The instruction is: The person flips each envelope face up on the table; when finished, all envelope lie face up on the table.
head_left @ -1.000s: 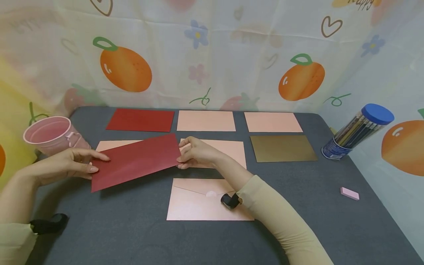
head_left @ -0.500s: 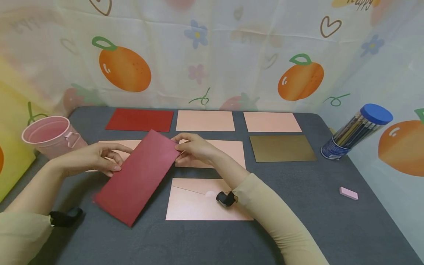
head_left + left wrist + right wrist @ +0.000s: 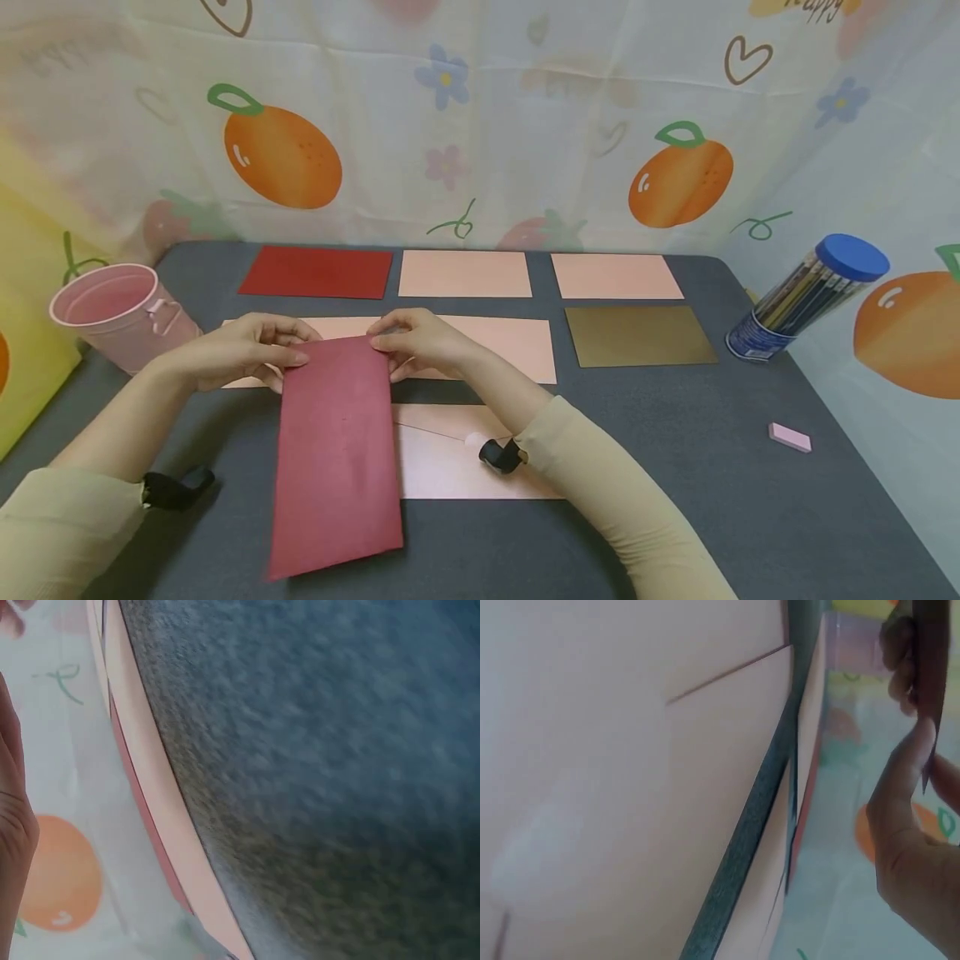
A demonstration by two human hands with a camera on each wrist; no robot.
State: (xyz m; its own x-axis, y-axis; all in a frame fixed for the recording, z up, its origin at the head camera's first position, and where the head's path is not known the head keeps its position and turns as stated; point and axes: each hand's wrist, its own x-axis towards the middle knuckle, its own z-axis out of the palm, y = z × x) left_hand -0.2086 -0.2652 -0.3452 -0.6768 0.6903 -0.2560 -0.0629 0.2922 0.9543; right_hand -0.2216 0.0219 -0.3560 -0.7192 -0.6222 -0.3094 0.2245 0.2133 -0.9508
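Note:
Both hands hold a plain red envelope (image 3: 337,458) by its top short edge. It hangs lengthwise toward the front of the table, tilted, over the left part of a pink envelope (image 3: 450,467) with a flap and pale round seal. My left hand (image 3: 232,354) pinches the top left corner, thumb in front. The right hand (image 3: 427,342) pinches the top right corner; in the right wrist view, thumb and finger of the right hand (image 3: 907,840) meet on the edge of the red envelope (image 3: 932,667). The left wrist view shows only part of the left hand (image 3: 11,802).
Behind the hands lie pink envelopes (image 3: 510,333) and a gold one (image 3: 641,337). A red envelope (image 3: 315,271) and two pink ones line the back. A pink bucket (image 3: 120,312) stands left; a tilted pencil tub (image 3: 810,296) and an eraser (image 3: 790,437) are at right.
The red envelope has swung from lying sideways between the hands to hanging lengthwise toward the front. My left hand has moved right to its top left corner; the right hand has shifted slightly left.

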